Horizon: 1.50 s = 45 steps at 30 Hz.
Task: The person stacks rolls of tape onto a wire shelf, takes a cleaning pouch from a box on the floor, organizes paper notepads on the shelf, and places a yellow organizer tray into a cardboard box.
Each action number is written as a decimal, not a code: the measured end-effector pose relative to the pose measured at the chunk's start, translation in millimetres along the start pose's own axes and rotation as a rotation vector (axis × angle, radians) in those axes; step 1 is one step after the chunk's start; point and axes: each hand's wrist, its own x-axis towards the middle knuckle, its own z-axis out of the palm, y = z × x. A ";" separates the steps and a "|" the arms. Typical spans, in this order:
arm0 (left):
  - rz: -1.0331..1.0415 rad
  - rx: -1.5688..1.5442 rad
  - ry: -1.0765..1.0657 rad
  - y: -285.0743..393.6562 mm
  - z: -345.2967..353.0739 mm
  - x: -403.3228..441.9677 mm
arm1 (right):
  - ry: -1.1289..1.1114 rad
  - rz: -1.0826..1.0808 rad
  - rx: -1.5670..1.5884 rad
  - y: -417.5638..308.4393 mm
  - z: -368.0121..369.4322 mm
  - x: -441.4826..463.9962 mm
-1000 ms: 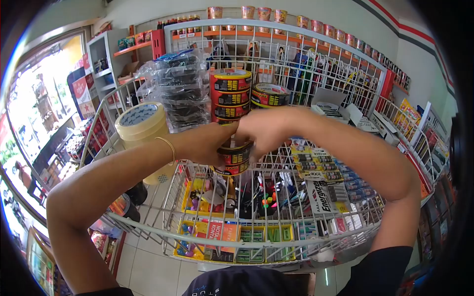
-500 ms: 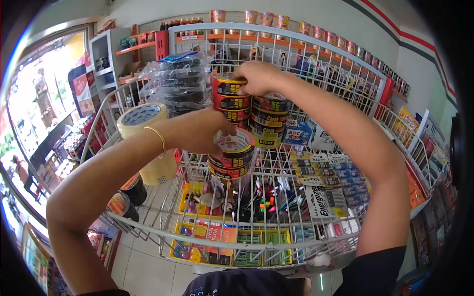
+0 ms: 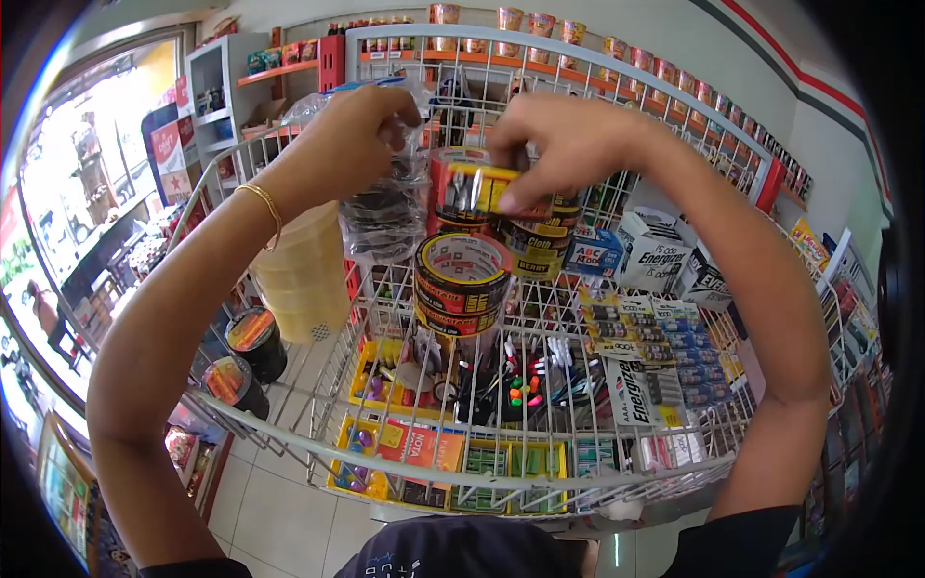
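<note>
My right hand [image 3: 578, 144] grips a yellow-edged roll of tape [image 3: 477, 189], tilted and slightly blurred, above the back stacks in the wire rack. Under it are a red-and-black tape stack [image 3: 451, 214] and a stack of cloth tape rolls [image 3: 538, 252]. My left hand [image 3: 358, 135] hovers by the plastic-wrapped stack of black rolls [image 3: 381, 226], its fingers bent and apart, with nothing visible in them. In front stands a short stack of black-and-red tape rolls [image 3: 461, 289], untouched by either hand.
Clear tape rolls [image 3: 301, 275] stand at the left, with black rolls [image 3: 255, 345] lower down. Battery boxes [image 3: 650, 249] and battery packs [image 3: 646, 332] sit on the right. Pens [image 3: 525, 380] and notepads [image 3: 419, 453] lie below the wire rack [image 3: 434, 472]. Noodle cups [image 3: 540, 34] line a shelf behind.
My left hand has left the front tape stack and moved up and left. My right hand has lifted a tape roll off the red-and-black back stack and shifted right.
</note>
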 end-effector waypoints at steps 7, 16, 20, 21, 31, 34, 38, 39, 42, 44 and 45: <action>-0.136 -0.059 -0.395 -3.9 12.9 -10.6 | 0.037 -0.126 -0.259 -11.5 45.0 7.9; -0.029 -0.004 -0.512 -2.1 26.9 -14.2 | 0.033 -0.123 -0.252 -5.0 65.1 11.1; 0.113 0.051 -0.505 2.8 31.2 -20.4 | 0.072 -0.164 -0.237 -6.5 63.9 8.0; 0.111 0.055 -0.505 4.4 30.8 -21.9 | 0.072 -0.160 -0.232 -7.4 64.1 6.6; 0.432 0.153 -0.356 1.1 41.0 -21.7 | 0.011 -0.215 -0.153 0.1 60.2 4.8; 0.302 0.136 -0.468 7.7 41.6 -22.7 | -0.012 -0.209 -0.147 3.6 60.2 4.0; 0.278 0.089 -0.453 9.4 45.0 -28.2 | -0.136 -0.107 -0.014 10.9 63.5 11.2; 0.349 0.103 -0.442 7.0 46.3 -29.2 | -0.134 -0.104 -0.011 9.8 65.3 11.0; 0.348 0.134 -0.437 2.6 53.8 -27.7 | -0.205 -0.073 0.008 7.4 76.8 10.0; 0.278 0.092 -0.391 6.7 51.9 -28.5 | -0.158 -0.072 -0.062 10.8 81.9 9.7; 0.205 0.051 -0.342 9.3 51.1 -29.3 | -0.111 -0.074 -0.136 7.3 82.4 7.5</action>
